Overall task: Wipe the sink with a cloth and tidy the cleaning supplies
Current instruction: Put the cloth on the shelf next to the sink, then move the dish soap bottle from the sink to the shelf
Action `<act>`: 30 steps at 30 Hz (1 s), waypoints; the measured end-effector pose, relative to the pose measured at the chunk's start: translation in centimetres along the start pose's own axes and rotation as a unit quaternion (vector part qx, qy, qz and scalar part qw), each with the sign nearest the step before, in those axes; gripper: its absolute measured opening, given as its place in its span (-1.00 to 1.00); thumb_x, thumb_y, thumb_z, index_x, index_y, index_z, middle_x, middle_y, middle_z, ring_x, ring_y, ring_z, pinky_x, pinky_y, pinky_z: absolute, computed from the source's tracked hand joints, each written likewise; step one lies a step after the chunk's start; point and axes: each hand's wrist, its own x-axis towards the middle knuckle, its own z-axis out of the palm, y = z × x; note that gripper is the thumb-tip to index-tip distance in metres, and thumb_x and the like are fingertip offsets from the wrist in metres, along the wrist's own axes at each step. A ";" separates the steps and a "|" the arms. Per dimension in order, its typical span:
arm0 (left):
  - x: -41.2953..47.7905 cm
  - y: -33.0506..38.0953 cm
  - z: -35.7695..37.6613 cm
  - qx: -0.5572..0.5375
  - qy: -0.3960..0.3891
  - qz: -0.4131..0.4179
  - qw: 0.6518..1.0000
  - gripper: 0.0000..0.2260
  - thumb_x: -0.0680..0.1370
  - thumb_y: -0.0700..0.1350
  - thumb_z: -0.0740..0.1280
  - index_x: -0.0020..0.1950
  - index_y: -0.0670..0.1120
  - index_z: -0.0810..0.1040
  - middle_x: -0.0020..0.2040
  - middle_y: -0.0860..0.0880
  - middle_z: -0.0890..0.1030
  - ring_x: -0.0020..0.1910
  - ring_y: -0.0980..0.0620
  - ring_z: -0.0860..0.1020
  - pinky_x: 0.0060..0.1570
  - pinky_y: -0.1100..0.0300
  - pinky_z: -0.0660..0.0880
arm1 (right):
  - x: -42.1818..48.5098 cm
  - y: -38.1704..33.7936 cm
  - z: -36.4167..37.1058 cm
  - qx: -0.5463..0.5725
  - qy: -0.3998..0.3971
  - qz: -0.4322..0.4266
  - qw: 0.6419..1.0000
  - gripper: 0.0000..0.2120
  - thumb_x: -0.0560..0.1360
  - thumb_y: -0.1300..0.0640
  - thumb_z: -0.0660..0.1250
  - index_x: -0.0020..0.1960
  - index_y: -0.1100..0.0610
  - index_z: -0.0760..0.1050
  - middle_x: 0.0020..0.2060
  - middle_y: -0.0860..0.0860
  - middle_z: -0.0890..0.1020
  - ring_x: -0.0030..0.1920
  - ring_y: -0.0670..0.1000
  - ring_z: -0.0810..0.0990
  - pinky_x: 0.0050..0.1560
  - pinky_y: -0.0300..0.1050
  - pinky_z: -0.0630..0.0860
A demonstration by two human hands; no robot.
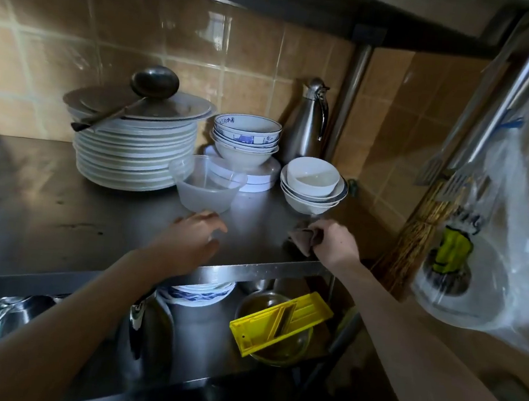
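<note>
Right now the right hand [337,244] grips a crumpled brown cloth [301,238], its fingers curled round the bunched fabric. The cloth sticks out to the left of the knuckles and presses down on the stainless steel counter [43,209], close to its front edge. The left hand [194,238] lies palm down with loosely spread fingers, holding nothing. It is just in front of a translucent plastic bowl [205,187], and I cannot tell whether it touches the counter. The two hands are apart, with bare steel between them. Behind the left hand stands a tall stack of white plates [134,154], with a dark ladle [154,82] lying across the top. Right of it are stacked blue-and-white bowls [247,133], then a nest of white bowls [312,185] just behind the cloth. A steel jug [308,123] stands in the back corner. On the shelf below, a yellow slicer [279,322] rests tilted across a metal basin [259,301].
</note>
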 end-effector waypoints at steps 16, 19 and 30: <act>-1.2 8.6 1.4 -0.038 -0.010 0.061 0.997 -0.75 0.54 -0.13 0.22 0.20 -0.02 0.49 0.26 -0.01 0.45 0.25 -0.03 0.42 0.21 0.05 0.33 | -9.0 5.6 -4.4 0.036 0.013 -0.008 0.999 -0.47 0.45 0.23 0.33 0.41 0.03 0.37 0.33 0.01 0.48 0.34 0.02 0.43 0.33 -0.09 0.40; -1.6 11.4 1.8 -0.038 -0.009 0.085 0.996 -0.74 0.53 -0.14 0.24 0.21 -0.05 0.49 0.29 -0.03 0.45 0.25 -0.06 0.44 0.22 0.04 0.35 | -11.8 6.9 -6.0 0.032 0.004 0.020 0.999 -0.45 0.48 0.19 0.33 0.43 -0.03 0.32 0.33 -0.02 0.47 0.24 0.02 0.52 0.21 -0.08 0.51; -2.1 20.8 2.9 -0.071 -0.016 0.170 0.983 -0.76 0.55 -0.11 0.25 0.22 -0.01 0.50 0.32 0.03 0.43 0.26 -0.01 0.43 0.19 0.11 0.35 | -21.9 13.0 -11.0 0.078 -0.041 0.120 0.989 -0.56 0.50 0.14 0.29 0.36 -0.07 0.39 0.21 -0.02 0.56 0.21 0.01 0.54 0.17 -0.10 0.50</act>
